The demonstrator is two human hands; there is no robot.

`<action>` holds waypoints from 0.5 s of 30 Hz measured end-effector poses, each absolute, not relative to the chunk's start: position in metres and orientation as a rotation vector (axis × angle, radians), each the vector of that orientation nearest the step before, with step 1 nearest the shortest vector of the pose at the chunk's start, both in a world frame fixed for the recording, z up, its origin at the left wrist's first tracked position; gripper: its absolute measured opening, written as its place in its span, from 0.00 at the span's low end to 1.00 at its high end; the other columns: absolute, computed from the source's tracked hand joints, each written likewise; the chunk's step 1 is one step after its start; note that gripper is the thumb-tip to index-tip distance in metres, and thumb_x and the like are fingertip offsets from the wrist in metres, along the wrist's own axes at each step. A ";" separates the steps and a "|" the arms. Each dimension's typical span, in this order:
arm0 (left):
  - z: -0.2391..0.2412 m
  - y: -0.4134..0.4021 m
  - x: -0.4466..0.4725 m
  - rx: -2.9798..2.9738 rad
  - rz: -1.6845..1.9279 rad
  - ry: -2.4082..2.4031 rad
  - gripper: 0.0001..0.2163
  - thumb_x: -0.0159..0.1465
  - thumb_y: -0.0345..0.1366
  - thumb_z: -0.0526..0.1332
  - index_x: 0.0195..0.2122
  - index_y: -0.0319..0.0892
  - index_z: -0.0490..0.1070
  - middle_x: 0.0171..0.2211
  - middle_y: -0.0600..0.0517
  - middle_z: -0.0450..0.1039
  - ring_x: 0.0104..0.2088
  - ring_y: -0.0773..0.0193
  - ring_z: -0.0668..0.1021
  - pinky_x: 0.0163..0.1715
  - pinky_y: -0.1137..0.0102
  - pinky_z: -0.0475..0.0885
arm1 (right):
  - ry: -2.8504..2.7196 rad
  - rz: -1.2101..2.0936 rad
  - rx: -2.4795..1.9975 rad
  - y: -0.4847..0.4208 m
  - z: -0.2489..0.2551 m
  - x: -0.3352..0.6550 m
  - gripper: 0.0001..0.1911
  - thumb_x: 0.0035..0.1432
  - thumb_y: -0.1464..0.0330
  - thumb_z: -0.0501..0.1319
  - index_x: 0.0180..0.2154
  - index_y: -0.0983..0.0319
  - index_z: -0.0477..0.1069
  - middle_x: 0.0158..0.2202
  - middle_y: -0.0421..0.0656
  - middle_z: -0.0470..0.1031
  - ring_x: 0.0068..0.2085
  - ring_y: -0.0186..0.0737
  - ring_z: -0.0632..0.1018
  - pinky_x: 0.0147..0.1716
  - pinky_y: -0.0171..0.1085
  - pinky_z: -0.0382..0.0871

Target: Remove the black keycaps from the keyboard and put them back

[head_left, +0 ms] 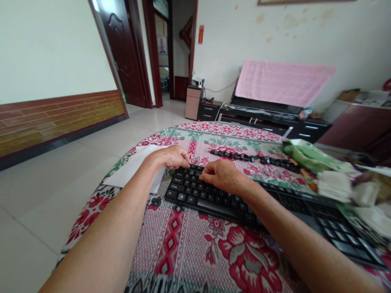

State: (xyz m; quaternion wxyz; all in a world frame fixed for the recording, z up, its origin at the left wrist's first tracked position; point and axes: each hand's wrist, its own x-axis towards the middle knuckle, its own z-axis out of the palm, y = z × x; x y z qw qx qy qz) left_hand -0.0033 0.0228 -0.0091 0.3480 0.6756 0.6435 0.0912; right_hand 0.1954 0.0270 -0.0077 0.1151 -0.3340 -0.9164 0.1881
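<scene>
A black keyboard (214,205) lies across the patterned tablecloth, its left part under both my hands. My left hand (174,158) is closed at the far left edge of the keyboard, with its fingertips on that edge. Over the upper-left keys, my right hand (221,176) is closed in a pinch, thumb and forefinger together. Whatever may be between those fingertips is too small to make out. Behind the keyboard, several loose black keycaps (235,155) lie in an uneven row. My right forearm covers some of the keyboard's middle.
White paper (131,169) lies under my left wrist. To the right are a green plastic bag (314,156) and folded pale cloths (334,185), close to the keyboard's far edge. Beyond the round table stands a low black cabinet (259,119), with a pink towel (281,83) over a screen.
</scene>
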 end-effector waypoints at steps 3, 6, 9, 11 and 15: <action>-0.008 0.022 -0.002 1.756 0.209 1.665 0.14 0.45 0.42 0.54 0.33 0.44 0.67 0.16 0.55 0.59 0.16 0.72 0.62 0.14 0.76 0.54 | -2.703 0.489 -1.011 0.027 -0.009 0.195 0.11 0.44 0.64 0.53 0.21 0.64 0.69 0.18 0.40 0.68 0.19 0.27 0.63 0.18 0.30 0.51; -0.006 0.021 -0.002 1.767 0.209 1.659 0.13 0.46 0.42 0.54 0.32 0.44 0.67 0.17 0.55 0.59 0.16 0.72 0.62 0.14 0.76 0.54 | -2.693 0.443 -0.997 0.024 -0.013 0.196 0.10 0.44 0.65 0.53 0.21 0.64 0.69 0.19 0.41 0.68 0.20 0.28 0.64 0.19 0.30 0.52; -0.006 0.021 -0.002 1.769 0.226 1.649 0.14 0.46 0.42 0.55 0.32 0.44 0.67 0.16 0.55 0.59 0.16 0.72 0.62 0.14 0.76 0.54 | -2.676 0.452 -0.937 0.020 -0.014 0.198 0.10 0.45 0.66 0.52 0.22 0.64 0.69 0.20 0.40 0.68 0.21 0.28 0.64 0.20 0.30 0.52; -0.006 0.021 -0.002 1.765 0.237 1.642 0.14 0.46 0.42 0.54 0.32 0.43 0.67 0.16 0.55 0.58 0.16 0.72 0.62 0.14 0.76 0.55 | -2.674 0.453 -0.903 0.021 -0.011 0.200 0.12 0.46 0.66 0.50 0.22 0.64 0.69 0.19 0.40 0.68 0.20 0.28 0.64 0.20 0.30 0.52; -0.006 0.022 -0.002 1.741 0.251 1.650 0.13 0.47 0.41 0.54 0.32 0.43 0.67 0.15 0.56 0.58 0.16 0.72 0.62 0.14 0.76 0.55 | -2.601 0.205 -0.985 0.045 -0.001 0.204 0.18 0.50 0.64 0.45 0.22 0.63 0.70 0.19 0.41 0.68 0.21 0.29 0.64 0.21 0.31 0.53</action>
